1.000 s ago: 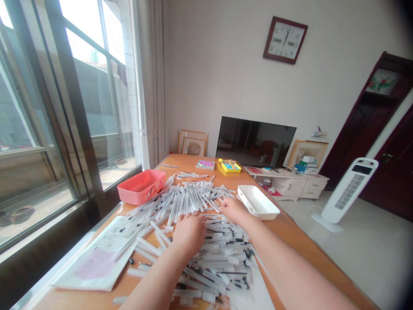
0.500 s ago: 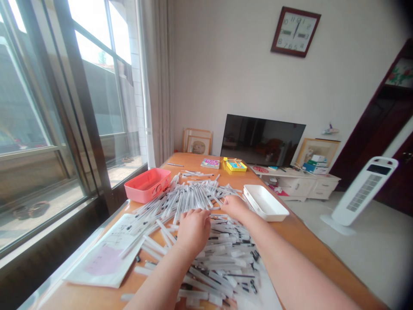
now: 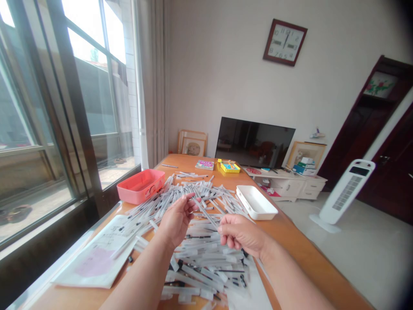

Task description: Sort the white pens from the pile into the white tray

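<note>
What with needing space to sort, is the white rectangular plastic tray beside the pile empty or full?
Empty: the white rectangular plastic tray shows a bare white floor, with nothing lying inside.

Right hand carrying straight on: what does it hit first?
The right hand would first meet the slim clear pen at its fingertips; beyond that probably the left hand, though depth is unclear.

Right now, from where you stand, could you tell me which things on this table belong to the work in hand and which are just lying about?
Part of the work:
left hand, right hand, the clear pen the right hand pinches, the heap of clear pens; probably the coral tray and white tray too.

Lying about:
printed papers, yellow box, booklet.
</note>
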Action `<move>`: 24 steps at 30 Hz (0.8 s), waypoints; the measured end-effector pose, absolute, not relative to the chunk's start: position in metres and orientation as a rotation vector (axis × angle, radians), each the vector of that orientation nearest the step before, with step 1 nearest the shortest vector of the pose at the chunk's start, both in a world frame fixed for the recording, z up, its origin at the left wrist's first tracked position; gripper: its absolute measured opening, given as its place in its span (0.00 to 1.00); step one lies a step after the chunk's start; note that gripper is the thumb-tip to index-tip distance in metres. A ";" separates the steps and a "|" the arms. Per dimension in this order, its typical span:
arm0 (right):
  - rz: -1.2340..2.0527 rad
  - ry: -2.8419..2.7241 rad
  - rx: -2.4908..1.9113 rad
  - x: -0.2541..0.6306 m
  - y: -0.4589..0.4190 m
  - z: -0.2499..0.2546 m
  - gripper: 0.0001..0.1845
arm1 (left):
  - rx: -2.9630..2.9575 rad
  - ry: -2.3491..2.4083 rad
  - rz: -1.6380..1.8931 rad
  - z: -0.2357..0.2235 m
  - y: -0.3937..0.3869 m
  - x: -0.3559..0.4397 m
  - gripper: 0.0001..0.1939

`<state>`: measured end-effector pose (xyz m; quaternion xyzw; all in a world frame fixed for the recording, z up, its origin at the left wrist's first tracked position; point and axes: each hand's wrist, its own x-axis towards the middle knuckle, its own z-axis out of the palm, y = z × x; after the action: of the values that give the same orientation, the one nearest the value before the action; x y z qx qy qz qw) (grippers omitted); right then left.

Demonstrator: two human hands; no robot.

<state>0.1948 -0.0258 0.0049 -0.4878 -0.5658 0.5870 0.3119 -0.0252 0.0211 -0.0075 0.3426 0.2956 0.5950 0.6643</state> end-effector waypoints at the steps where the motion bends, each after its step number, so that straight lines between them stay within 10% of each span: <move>1: 1.586 -1.457 -1.259 0.195 -0.026 0.001 0.10 | 0.779 0.650 1.336 -0.007 0.021 -0.026 0.21; 24: 1.262 -1.355 -1.103 0.199 -0.029 -0.013 0.17 | 0.794 0.757 1.484 -0.009 0.024 -0.018 0.14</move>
<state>0.1992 -0.0290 -0.0131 -0.4508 -0.5537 0.5159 0.4734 -0.0182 0.0243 -0.0089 0.3429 0.3269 0.6410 0.6040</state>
